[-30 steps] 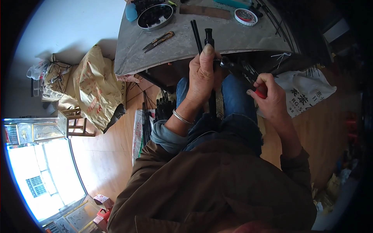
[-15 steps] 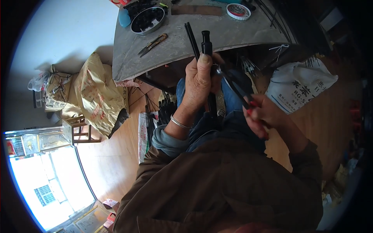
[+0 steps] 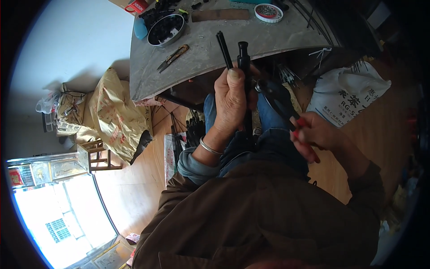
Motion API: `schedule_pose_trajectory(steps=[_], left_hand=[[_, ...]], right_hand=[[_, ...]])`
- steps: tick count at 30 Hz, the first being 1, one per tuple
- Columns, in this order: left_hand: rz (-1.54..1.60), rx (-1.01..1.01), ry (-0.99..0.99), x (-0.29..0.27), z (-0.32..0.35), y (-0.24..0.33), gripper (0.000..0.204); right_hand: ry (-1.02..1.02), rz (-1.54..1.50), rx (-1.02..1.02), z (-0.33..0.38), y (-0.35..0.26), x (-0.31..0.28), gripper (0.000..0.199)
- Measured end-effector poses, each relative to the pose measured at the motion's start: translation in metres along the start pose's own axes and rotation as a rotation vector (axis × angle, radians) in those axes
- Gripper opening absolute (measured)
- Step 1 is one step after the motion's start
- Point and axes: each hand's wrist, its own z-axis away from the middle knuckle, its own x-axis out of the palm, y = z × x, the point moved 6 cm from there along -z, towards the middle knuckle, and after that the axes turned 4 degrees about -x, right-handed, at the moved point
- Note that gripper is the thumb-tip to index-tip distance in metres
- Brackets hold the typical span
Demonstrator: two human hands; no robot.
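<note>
My left hand (image 3: 230,98) is closed round a black tube (image 3: 243,58) with a flared, knob-like end, held upright over my lap. Its thumb presses a pair of thin black rods (image 3: 224,50) alongside the tube. My right hand (image 3: 324,134) grips the red handles of pliers with a dark head (image 3: 275,95). The jaws point at the tube, just right of my left fingers; whether they touch anything there, I cannot tell. The tube's lower part runs down between my knees, partly behind my left hand.
On the grey table (image 3: 201,62) lie thread snips (image 3: 173,58), a metal bowl (image 3: 166,30) of black parts, a brown strip (image 3: 219,15) and a round white tub (image 3: 268,13) of small pieces. A white sack (image 3: 347,94) stands right; bundled black rods (image 3: 195,127) lean left of my legs.
My right hand has drawn slightly right with the pliers, whose head now shows broader. My left hand keeps hold of the tube and rods. The whole view has shifted a little.
</note>
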Motion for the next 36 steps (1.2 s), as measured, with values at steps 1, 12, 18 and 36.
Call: schedule_pose_trajectory(steps=[1,12,18,36], left_hand=[[-0.001,0.000,0.001,0.001,0.000,-0.001,0.065],[0.017,-0.004,-0.015,0.005,-0.002,-0.003,0.055],[-0.045,-0.043,0.004,0.004,-0.003,-0.003,0.058],[0.146,-0.050,-0.040,-0.016,-0.009,-0.008,0.051]], right_hand=[[-0.001,0.000,0.000,0.000,-0.004,-0.001,0.010],[0.077,0.179,0.060,0.013,-0.016,-0.024,0.025],[0.129,0.750,0.087,0.005,-0.041,-0.017,0.033],[0.271,0.736,-0.328,-0.005,-0.043,-0.024,0.039]])
